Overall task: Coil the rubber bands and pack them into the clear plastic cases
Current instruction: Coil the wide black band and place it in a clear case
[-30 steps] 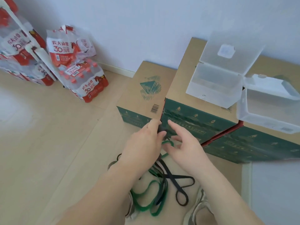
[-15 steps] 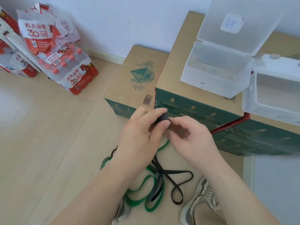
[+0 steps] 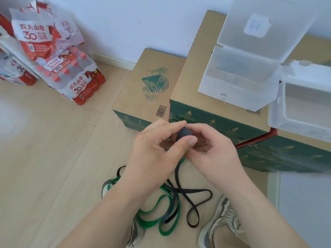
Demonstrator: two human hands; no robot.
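A tight dark rubber band coil (image 3: 185, 133) sits between both hands. The left hand (image 3: 157, 153) pinches it with thumb and curled forefinger, and the right hand (image 3: 217, 151) closes its curled fingers on the other side. The coil's loose black tail (image 3: 192, 190) drops below the hands to the floor, crossing a green flat rubber band loop (image 3: 164, 233). Beyond the right hand, a clear plastic case (image 3: 232, 97) and a second clear case (image 3: 293, 126) stand open on brown-and-green cardboard boxes (image 3: 193, 77).

left hand (image 3: 157, 151): bare, short trimmed thumbnail | right hand (image 3: 216, 151): bare | forearms (image 3: 114, 208): bare to the frame edge | feet: grey-and-cream striped mesh sneakers (image 3: 222, 222)
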